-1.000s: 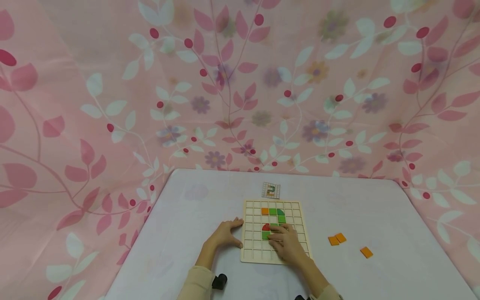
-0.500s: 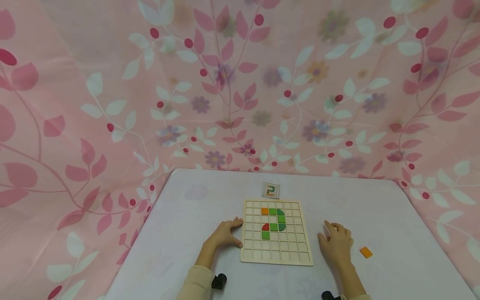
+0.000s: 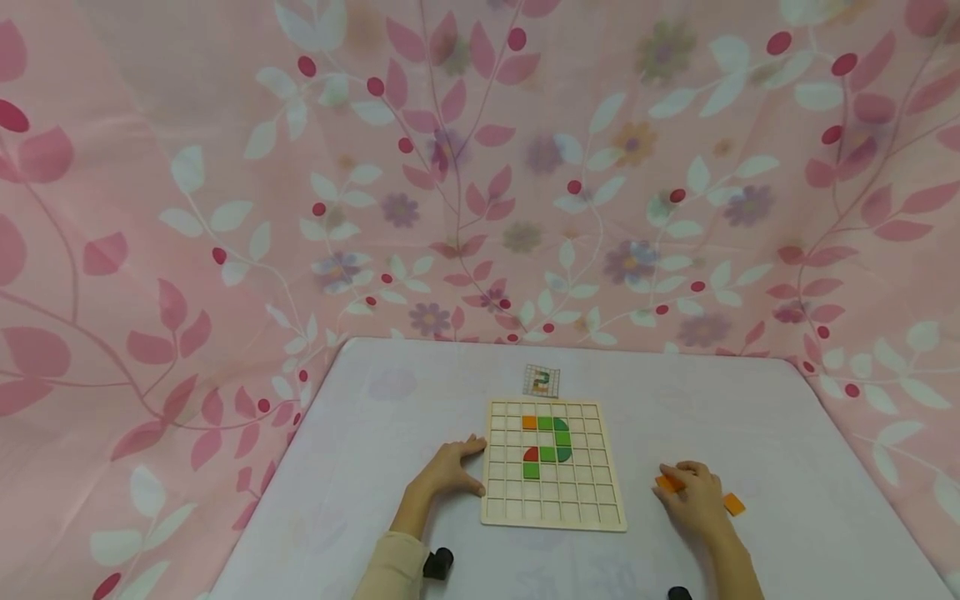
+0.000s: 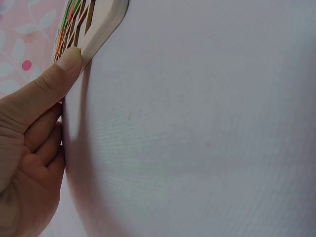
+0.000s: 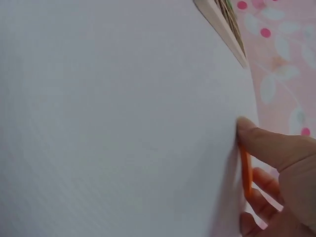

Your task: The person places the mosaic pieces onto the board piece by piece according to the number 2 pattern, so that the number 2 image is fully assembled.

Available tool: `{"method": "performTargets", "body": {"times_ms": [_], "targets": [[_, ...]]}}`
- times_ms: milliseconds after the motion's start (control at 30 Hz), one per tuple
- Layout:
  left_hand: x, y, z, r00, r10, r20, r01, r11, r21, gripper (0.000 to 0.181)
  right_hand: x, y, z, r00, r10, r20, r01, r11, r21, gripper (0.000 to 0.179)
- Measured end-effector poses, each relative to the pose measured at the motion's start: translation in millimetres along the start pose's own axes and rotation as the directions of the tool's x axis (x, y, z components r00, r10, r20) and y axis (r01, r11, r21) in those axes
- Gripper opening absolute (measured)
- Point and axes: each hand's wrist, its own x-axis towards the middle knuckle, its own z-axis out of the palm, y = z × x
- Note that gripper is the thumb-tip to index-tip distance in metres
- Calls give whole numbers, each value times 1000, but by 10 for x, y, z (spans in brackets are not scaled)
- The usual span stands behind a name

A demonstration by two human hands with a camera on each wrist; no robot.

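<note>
In the head view a pale square grid board [image 3: 557, 508] lies mid-table, with green, orange and red tiles set in its cells like a question mark or a 2. My left hand [image 3: 447, 468] rests at the board's left edge, thumb and forefinger spread apart along it. In the left wrist view its thumb [image 4: 69, 58] touches the board's rim. To the right of the board, my right hand [image 3: 693, 497] pinches an orange square tile [image 3: 667, 483] between thumb and fingers; the right wrist view shows this orange tile [image 5: 245, 170] edge-on, close over the tabletop.
Another orange tile [image 3: 734, 504] lies just right of my right hand. A small pattern card [image 3: 542, 381] sits behind the board, showing a similar figure. A white cloth covers the table [image 3: 390, 400], and a floral pink curtain [image 3: 480, 167] hangs behind it.
My right hand has left the board, moved right to the loose orange tiles and gripped at one of them. A dark green rounded tile shows where it was. My left hand stays put.
</note>
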Motion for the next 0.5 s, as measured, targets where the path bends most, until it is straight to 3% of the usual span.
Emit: {"method": "performTargets", "body": {"times_ms": [100,233,367,500], "targets": [[5,-1,0,1000,1,-3,-1,1000,8,85,-11,36,-66,997,-72,38,71,997,16,35],[0,1,-3,1000,-4,-4,4,1000,2,84,-23,72,-74,994,-109,9,109,994,14,28],[-9,3,-5,1000,-2,-5,2,1000,1,84,-33,58,-17,994,-91,-56,91,996,-5,23],[-5,0,-2,1000,-1,-2,1,1000,-2,85,-34,29,19,997,-44,-62,43,999,-13,24]]}}
